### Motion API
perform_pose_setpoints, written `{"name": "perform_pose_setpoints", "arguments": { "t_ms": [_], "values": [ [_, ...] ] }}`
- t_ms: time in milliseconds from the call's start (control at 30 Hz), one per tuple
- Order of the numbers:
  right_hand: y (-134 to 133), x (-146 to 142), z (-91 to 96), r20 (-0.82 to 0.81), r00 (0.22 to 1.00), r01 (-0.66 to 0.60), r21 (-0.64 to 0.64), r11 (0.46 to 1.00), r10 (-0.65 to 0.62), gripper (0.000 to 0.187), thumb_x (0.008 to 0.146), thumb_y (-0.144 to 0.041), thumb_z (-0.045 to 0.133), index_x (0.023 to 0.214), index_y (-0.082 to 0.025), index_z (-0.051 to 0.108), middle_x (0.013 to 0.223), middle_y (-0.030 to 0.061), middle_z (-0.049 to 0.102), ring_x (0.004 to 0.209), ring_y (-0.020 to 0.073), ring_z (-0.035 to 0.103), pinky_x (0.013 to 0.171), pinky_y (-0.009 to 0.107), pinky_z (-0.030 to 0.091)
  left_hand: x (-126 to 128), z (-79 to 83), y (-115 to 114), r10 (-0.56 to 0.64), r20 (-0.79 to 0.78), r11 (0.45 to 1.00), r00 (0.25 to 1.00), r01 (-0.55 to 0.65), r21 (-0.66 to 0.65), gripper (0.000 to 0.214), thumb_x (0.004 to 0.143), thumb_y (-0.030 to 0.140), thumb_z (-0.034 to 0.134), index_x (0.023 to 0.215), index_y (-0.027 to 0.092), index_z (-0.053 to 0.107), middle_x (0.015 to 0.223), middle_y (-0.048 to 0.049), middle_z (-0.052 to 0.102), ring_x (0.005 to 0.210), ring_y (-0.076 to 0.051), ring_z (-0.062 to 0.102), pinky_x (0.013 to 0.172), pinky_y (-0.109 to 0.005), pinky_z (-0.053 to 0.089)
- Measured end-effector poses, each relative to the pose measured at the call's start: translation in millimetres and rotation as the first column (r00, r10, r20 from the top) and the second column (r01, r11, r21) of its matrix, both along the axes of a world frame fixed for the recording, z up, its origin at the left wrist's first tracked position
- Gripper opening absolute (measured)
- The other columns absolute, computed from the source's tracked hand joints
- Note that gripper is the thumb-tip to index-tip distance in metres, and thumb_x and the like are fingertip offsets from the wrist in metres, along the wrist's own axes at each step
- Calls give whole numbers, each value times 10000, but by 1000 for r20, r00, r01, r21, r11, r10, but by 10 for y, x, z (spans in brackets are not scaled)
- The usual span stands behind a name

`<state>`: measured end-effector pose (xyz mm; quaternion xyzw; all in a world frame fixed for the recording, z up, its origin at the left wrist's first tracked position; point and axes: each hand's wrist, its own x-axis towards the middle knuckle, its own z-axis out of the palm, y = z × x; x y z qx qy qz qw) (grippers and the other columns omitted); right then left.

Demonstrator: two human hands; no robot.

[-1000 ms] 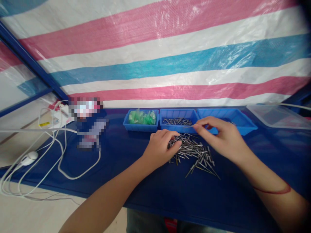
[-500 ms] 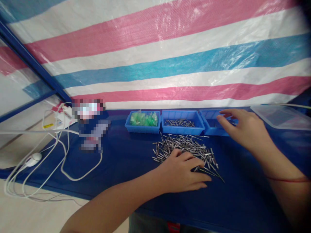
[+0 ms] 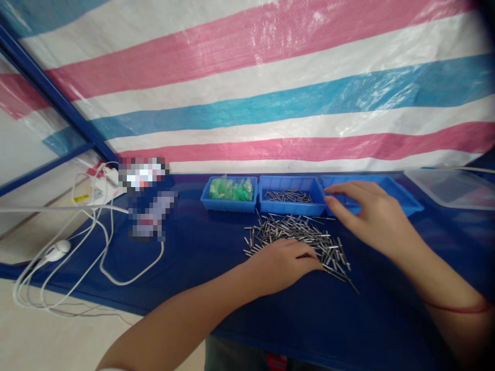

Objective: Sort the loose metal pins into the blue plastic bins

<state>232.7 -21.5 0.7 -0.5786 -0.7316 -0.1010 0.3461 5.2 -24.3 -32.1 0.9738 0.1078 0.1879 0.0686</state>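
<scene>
Heap of blind rivets point(image 3: 292, 229) on blue desk point(image 3: 367, 312), just in front of middle bin point(image 3: 292, 208). Long axes lie every which way; at the near right corner one points diagonally right and toward the person, at the far edge another lies nearly crosswise. Left hand point(image 3: 282, 263) over the heap's near side, fingers curled down; cannot tell whether they pinch a rivet. Right hand point(image 3: 373, 216) at right bin point(image 3: 410, 204), thumb and forefinger parted.
</scene>
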Motion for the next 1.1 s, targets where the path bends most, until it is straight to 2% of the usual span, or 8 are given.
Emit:
{"name": "perform_pose_setpoints", "arguments": {
  "t_ms": [233, 400, 633, 733, 833, 967, 1100],
  "values": [
    [-78, -203, 46, -30, 986, -166, 17, 986, 167, 149, 887, -289, 531, 925, -203, 646, 938, 72, 699, 920, 238, 611, 858, 390, 463, -30, 68, 59, 106, 84, 980, 991, -90, -178, 285, 893, 82, 454, 1078, 173, 651, 1027, -74, 644, 952, -159, 611, 919, -285, 479],
    [-113, -314, 57, -26, 962, -271, -31, 962, 270, 111, 884, -252, 530, 887, -226, 638, 912, 59, 695, 897, 238, 608, 835, 408, 463, -48, 46, 144, 199, 182, 960, 963, -155, -232, 276, 908, 98, 433, 1049, 160, 661, 1019, -90, 628, 960, -172, 603, 898, -292, 489],
    [-119, -366, 31, -19, 954, -299, -98, 949, 299, 164, 882, -314, 533, 874, -217, 664, 906, 66, 699, 842, 231, 626, 803, 413, 463, -75, -13, 241, 356, 281, 910, 891, -262, -322, 280, 915, 109, 431, 1059, 187, 658, 1008, -71, 607, 922, -165, 599, 864, -296, 494],
    [-129, -404, 7, -36, 944, -331, -140, 933, 329, 188, 866, -354, 562, 928, -206, 662, 891, 74, 682, 816, 224, 618, 777, 403, 469, -70, 28, 238, 398, 354, 888, 847, -258, -381, 239, 913, 137, 462, 1029, 195, 663, 976, -63, 599, 899, -162, 593, 842, -296, 497],
    [-146, -452, 4, -121, 924, -380, -168, 910, 363, 166, 894, -321, 529, 904, -208, 651, 855, 65, 669, 814, 204, 612, 745, 358, 479, -54, 90, 208, 415, 435, 876, 799, -223, -427, 205, 907, 152, 497, 999, 201, 673, 940, -56, 595, 895, -160, 588, 843, -297, 491],
    [-151, -465, 10, -228, 916, -380, -225, 897, 331, 195, 917, -323, 492, 873, -218, 651, 835, 43, 669, 778, 176, 613, 695, 314, 481, -43, 135, 164, 434, 487, 863, 758, -194, -467, 169, 893, 155, 537, 979, 190, 679, 918, -53, 599, 901, -159, 588, 855, -303, 489],
    [-135, -451, -4, -273, 892, -435, -301, 849, 361, 239, 922, -374, 477, 869, -228, 658, 805, 35, 665, 707, 166, 603, 625, 299, 483, -30, 123, 145, 498, 525, 808, 690, -150, -570, 139, 869, 185, 585, 984, 187, 662, 975, -58, 605, 899, -152, 608, 849, -294, 511]
  ]
}}
